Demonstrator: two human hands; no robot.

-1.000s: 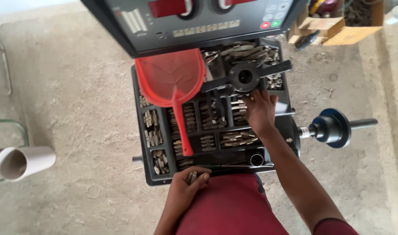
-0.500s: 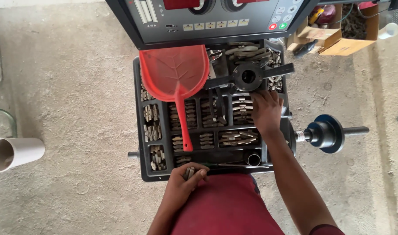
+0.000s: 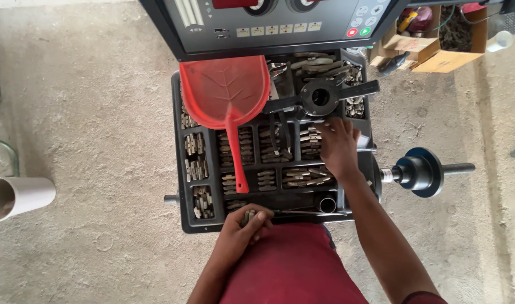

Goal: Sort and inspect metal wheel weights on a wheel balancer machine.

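A black compartmented tray (image 3: 178, 169) on top of a machine is being seen from above, its slots packed with small grey metal weights (image 3: 305, 175). The right hand (image 3: 339, 147) is being laid flat over the compartments on the tray's right side, fingers spread and pointing toward the far edge; nothing can be made out in its grasp, and whatever lies under the palm is being hidden. The left hand (image 3: 243, 224) is being held at the near rim of the tray, fingers curled around a few of the small weights, which are only partly showing between them. A red dustpan (image 3: 226, 98) is being rested across the left compartments, its handle running toward the person. A black winged ring tool (image 3: 320, 97) is lying at the far right of the tray. The control panel (image 3: 269, 22) is being cut off by the top edge. A white pipe (image 3: 18, 197) is lying on the concrete floor (image 3: 88, 112), partly cut off at left. A blue-flanged shaft (image 3: 421, 171) is sticking out to the right.
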